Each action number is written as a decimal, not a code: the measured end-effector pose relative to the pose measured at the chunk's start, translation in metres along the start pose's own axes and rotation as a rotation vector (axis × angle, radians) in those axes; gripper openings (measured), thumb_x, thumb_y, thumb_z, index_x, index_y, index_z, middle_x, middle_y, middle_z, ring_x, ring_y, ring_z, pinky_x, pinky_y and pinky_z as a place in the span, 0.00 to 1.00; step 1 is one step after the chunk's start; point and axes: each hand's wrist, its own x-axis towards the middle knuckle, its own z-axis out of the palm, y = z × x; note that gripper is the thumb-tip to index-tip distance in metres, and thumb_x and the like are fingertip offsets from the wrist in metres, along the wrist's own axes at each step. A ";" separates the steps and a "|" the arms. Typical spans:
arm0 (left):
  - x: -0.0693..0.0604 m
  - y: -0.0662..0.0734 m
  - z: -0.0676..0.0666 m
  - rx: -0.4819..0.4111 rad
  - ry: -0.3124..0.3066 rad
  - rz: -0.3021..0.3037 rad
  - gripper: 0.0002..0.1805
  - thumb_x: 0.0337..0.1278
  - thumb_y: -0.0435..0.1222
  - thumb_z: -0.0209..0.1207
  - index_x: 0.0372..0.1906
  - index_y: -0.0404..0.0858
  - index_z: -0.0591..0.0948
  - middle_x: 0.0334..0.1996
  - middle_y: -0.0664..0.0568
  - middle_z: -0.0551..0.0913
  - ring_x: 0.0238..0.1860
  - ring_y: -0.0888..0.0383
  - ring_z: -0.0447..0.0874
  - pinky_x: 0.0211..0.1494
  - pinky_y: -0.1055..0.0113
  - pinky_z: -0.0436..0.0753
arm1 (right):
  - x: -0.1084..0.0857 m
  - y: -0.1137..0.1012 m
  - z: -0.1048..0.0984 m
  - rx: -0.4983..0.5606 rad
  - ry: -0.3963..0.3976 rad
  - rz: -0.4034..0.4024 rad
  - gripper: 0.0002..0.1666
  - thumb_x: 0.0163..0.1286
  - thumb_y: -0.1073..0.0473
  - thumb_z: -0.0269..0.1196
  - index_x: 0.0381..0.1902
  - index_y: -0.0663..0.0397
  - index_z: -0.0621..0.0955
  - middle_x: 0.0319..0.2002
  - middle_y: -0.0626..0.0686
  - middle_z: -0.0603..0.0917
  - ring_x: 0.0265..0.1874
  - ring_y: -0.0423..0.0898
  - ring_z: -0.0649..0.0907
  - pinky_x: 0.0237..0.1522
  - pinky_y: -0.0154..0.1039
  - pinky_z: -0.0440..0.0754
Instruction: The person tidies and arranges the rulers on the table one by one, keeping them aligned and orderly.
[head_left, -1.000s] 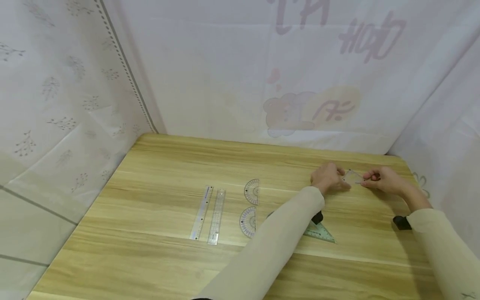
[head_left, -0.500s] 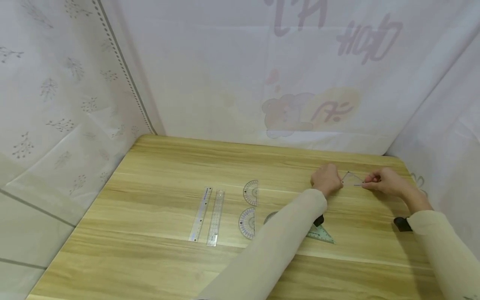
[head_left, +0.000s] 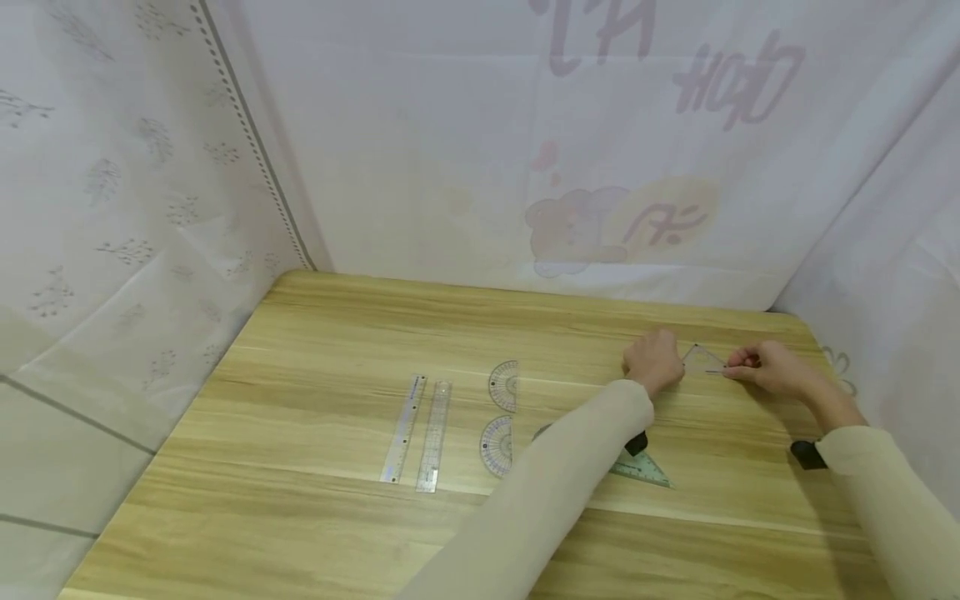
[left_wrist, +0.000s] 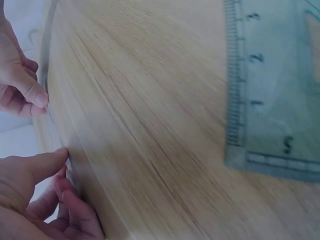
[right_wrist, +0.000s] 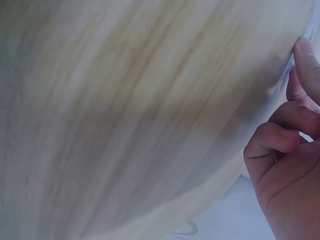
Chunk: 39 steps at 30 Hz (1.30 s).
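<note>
At the back right of the table, a small clear triangle ruler (head_left: 708, 356) lies between both hands in the head view. My left hand (head_left: 654, 362) pinches its left corner between thumb and fingers, and those fingertips hide that corner. The opposite corner is pinched by my right hand (head_left: 768, 367), its other fingers curled. In the left wrist view the left hand (left_wrist: 45, 195) is low and the right hand (left_wrist: 20, 75) above it. The right wrist view catches the right hand (right_wrist: 295, 125) with thumb and fingertip on the ruler's edge.
Two straight rulers, one whitish (head_left: 403, 429) and one clear (head_left: 432, 437), lie at centre-left. Beside them are an upper protractor (head_left: 504, 386) and a lower protractor (head_left: 497, 446). A green set square (head_left: 643, 469) is partly under the left sleeve (head_left: 540, 492). White cloth (head_left: 420, 167) hangs behind the table.
My left fingers, spread at the triangle ruler's left side a second ago, have closed on its corner. The ruler has shifted slightly toward me; the right hand keeps its pinch.
</note>
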 end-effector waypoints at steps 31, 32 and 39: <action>0.003 -0.016 -0.005 -0.017 -0.045 0.109 0.13 0.61 0.42 0.70 0.27 0.47 0.78 0.21 0.59 0.75 0.21 0.61 0.71 0.24 0.64 0.74 | 0.000 0.000 0.014 -0.033 0.035 -0.111 0.06 0.72 0.68 0.65 0.32 0.63 0.82 0.28 0.48 0.79 0.26 0.38 0.74 0.29 0.36 0.75; 0.003 -0.016 -0.005 -0.012 -0.047 0.105 0.13 0.62 0.41 0.70 0.27 0.47 0.77 0.21 0.58 0.74 0.20 0.61 0.70 0.24 0.64 0.73 | 0.000 0.000 0.014 -0.028 0.033 -0.113 0.06 0.72 0.69 0.65 0.32 0.63 0.82 0.28 0.48 0.79 0.26 0.38 0.73 0.29 0.36 0.74; 0.003 -0.015 -0.005 0.003 -0.055 0.092 0.16 0.63 0.38 0.67 0.24 0.46 0.71 0.18 0.57 0.67 0.17 0.60 0.65 0.21 0.65 0.70 | 0.002 -0.001 0.014 -0.011 0.010 -0.102 0.06 0.73 0.69 0.64 0.34 0.64 0.81 0.29 0.49 0.79 0.26 0.39 0.73 0.29 0.36 0.75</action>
